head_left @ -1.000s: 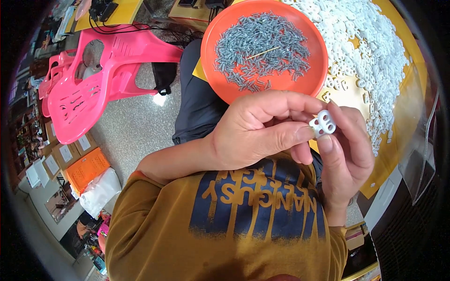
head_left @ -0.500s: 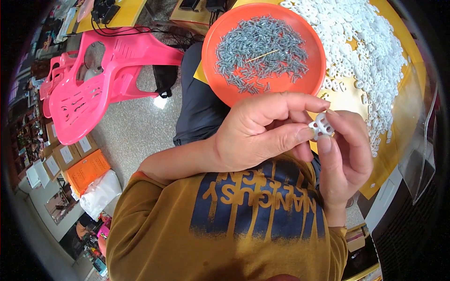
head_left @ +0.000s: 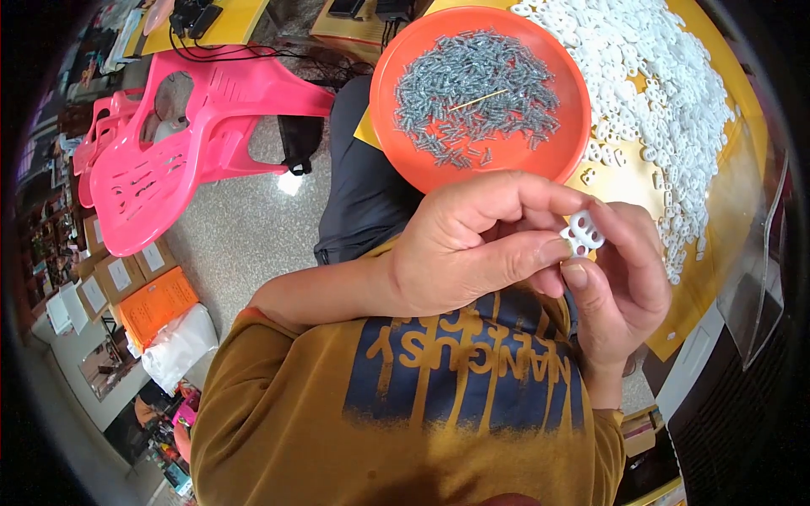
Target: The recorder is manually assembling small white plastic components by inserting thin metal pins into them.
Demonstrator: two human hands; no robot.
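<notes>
Surface: a yellow surface [head_left: 688, 299] spreads to the right of the red basin [head_left: 527, 162], with a corner of it showing at the basin's left edge.
White pile: a broad heap of small holed white parts [head_left: 675, 118] covers the surface to the right of the basin, with a few strays near its rim.
Basin contents: small grey cylinders [head_left: 472, 72] in a loose heap, a thin pale stick [head_left: 477, 100] lying across them.
Room: to the left of the basin, a pink plastic chair [head_left: 226, 105] on a speckled floor [head_left: 245, 211]; farther left and lower, cartons [head_left: 122, 274], an orange package [head_left: 156, 304] and a white bag [head_left: 181, 346].
White piece: the holed white piece [head_left: 585, 231] is below the basin's lower right rim, at the fingertips between both hands.
Left hand: the left hand [head_left: 472, 244] grips the piece, thumb tip against its left side, index finger arched above.
Right hand: the right hand [head_left: 629, 278] curves narrowly about the piece's right side, thumb tip just beneath; whether it touches cannot be told.
Piece's direction: tilted, its round-holed face toward the viewer; the long axis seems to slant, upper end toward the basin, though the fingers partly hide it.
</notes>
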